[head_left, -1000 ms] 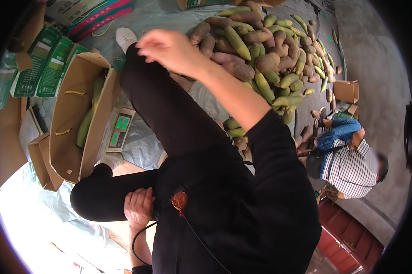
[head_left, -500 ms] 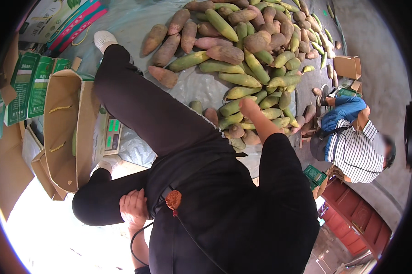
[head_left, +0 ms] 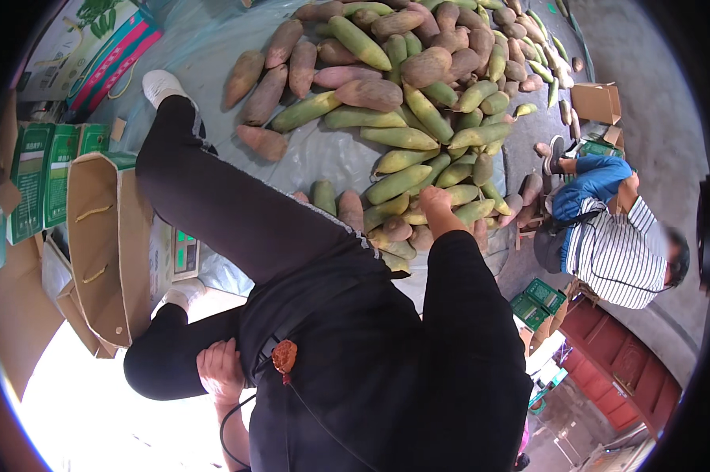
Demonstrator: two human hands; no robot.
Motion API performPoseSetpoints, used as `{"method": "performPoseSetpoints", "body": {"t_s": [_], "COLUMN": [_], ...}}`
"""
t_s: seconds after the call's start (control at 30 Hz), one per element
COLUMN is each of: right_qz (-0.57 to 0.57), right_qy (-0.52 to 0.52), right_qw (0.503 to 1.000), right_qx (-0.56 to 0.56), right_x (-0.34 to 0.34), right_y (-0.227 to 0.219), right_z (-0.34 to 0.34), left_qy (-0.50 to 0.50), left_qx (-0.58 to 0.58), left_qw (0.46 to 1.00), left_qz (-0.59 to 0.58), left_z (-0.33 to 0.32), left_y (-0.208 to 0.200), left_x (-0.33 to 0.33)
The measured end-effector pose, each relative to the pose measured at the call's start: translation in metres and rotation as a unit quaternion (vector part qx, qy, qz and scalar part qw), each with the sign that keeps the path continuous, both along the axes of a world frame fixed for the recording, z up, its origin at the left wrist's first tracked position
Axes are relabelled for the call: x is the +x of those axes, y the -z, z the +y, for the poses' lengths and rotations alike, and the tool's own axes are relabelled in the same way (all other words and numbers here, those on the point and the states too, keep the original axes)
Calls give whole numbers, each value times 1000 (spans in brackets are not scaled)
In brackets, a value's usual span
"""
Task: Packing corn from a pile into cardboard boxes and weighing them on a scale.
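Observation:
A large heap of long green radishes and reddish-brown roots lies on a clear plastic sheet in front of me. My right hand reaches into the near right part of the heap, among the green radishes. Its fingers are mostly hidden behind the back of the hand, so what they touch or grip does not show. My left hand rests on my bent left leg, fingers lying on the black trousers, with nothing in it.
An open cardboard box with yellow cord handles stands at my left, beside a scale with lit green digits. Green cartons stand beyond it. At the right sits a person in a striped shirt, near green boxes.
My right hand has moved rightward and nearer to me over the heap. The whole view has shifted a little, with the heap now further left. My left hand stays on my leg.

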State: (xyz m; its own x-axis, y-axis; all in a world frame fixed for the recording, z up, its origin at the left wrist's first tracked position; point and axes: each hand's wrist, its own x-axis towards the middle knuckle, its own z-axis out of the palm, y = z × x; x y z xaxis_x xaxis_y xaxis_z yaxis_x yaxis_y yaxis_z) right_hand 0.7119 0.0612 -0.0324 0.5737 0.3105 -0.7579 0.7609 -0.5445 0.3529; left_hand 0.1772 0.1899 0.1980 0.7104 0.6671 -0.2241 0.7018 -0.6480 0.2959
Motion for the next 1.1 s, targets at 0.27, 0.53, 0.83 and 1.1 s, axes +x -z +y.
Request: {"method": "performPoseSetpoints", "body": {"t_s": [0.27,0.53,0.83,1.1], "right_qz": [4,-14,-8,-40], "right_qy": [152,243,200,177], "right_qw": [987,964,953,942], "right_qx": [42,105,227,281], "right_x": [17,-4,-2,-3], "right_y": [-12,-13,-36,-62], "right_z": [3,21,46,70], "left_qy": [4,3,-129,-43], "left_qx": [-1,5,-257,-361], "left_qw": [1000,1000,932,874], "left_qz": [7,14,-221,-323], "left_z": [1,2,12,11], "left_y": [-1,-8,-27,-19], "left_x": [3,6,27,32]}}
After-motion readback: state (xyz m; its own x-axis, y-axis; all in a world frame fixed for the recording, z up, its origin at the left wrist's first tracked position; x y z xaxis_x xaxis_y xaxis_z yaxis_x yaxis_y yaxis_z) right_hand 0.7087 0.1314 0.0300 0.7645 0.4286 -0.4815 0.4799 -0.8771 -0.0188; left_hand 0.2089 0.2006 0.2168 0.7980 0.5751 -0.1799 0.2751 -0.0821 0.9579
